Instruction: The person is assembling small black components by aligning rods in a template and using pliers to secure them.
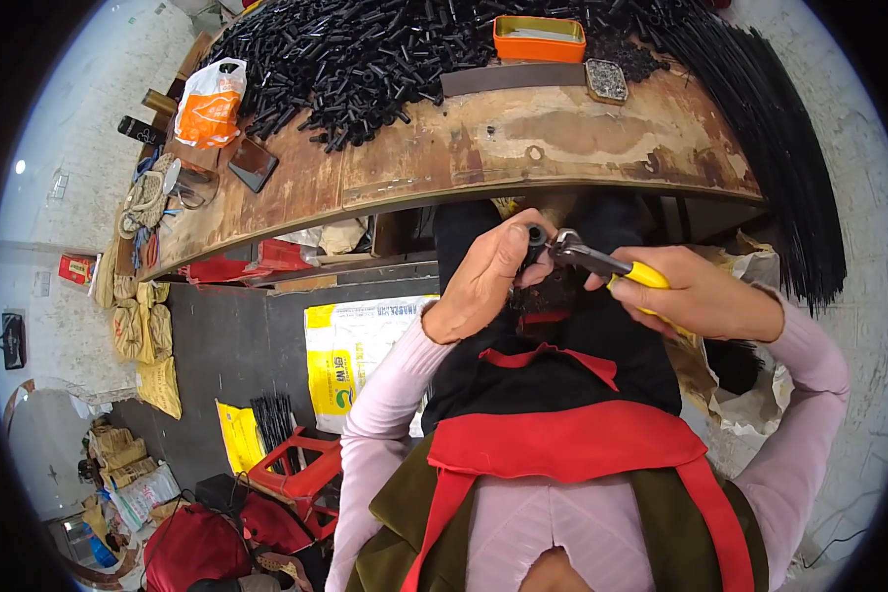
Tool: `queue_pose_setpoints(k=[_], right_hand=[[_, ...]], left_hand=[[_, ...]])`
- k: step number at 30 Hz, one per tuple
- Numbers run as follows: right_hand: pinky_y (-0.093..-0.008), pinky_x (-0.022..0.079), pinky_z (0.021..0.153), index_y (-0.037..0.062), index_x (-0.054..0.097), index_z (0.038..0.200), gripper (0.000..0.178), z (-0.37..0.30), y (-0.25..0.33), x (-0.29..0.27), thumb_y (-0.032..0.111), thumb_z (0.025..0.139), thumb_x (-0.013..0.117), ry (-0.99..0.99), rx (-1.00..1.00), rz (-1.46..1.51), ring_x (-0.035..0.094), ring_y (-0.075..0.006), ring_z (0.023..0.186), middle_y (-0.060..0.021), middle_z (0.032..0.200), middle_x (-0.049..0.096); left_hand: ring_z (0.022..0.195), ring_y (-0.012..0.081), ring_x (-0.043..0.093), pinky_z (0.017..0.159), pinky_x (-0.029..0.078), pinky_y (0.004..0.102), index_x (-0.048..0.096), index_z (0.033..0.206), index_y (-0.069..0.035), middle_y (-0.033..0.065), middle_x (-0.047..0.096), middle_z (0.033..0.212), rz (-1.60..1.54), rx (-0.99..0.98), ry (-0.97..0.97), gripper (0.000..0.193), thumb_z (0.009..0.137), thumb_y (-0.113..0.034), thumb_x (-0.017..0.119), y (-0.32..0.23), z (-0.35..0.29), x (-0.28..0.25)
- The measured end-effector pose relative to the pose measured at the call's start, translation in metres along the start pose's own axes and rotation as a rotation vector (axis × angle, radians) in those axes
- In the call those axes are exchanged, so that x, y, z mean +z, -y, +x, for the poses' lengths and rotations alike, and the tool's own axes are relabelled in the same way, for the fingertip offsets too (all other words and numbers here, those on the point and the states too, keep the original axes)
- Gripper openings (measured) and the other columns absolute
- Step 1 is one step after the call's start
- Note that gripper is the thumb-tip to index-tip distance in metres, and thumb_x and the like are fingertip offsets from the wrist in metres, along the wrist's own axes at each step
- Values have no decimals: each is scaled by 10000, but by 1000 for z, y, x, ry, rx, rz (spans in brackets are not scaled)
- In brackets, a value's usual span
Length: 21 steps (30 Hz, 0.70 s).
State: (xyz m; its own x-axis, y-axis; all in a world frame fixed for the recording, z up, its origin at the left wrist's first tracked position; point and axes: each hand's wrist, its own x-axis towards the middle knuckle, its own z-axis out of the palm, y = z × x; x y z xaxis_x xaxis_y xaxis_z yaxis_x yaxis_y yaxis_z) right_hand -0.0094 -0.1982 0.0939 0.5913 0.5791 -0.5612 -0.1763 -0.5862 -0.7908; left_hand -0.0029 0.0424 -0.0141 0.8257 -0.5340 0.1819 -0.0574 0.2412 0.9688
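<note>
In front of my lap, below the workbench edge, my left hand (485,274) is closed around a small black tubular part (536,237), with its round end showing past the thumb. My right hand (699,289) grips a pair of pliers (594,259) with yellow handles. The metal jaws of the pliers sit right beside the black part, close to my left fingertips. Whether the jaws are pinching anything is too small to make out. A large heap of similar black tubular parts (355,59) covers the back of the bench.
The worn wooden workbench (414,148) carries an orange tin (540,47), a small tray of tiny metal pieces (606,83), a dark phone (253,165) and a plastic bag (210,111). Long black rods (784,148) hang off its right end. A red stool (296,469) stands at lower left.
</note>
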Motion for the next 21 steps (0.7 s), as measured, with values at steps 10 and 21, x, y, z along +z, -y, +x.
queue_pose_setpoints(k=[10,21], right_hand=[[-316,419,507,0,548,1116,293,12,-3,-4,270,1005,517,-86,-88,-202,501,-140,526,-42,607,522],[-242,393,446,63,525,1206,340,42,-37,-17,324,990,554,-240,-84,18,484,-81,505,-6,636,504]], left_hand=[[646,70,348,581,299,228,528,1031,-2,-26,427,708,156,-31,-131,539,1043,-502,327,-7,1,5],[593,77,449,575,384,221,601,1145,4,-13,505,683,107,65,-180,585,1059,-471,270,-14,26,-40]])
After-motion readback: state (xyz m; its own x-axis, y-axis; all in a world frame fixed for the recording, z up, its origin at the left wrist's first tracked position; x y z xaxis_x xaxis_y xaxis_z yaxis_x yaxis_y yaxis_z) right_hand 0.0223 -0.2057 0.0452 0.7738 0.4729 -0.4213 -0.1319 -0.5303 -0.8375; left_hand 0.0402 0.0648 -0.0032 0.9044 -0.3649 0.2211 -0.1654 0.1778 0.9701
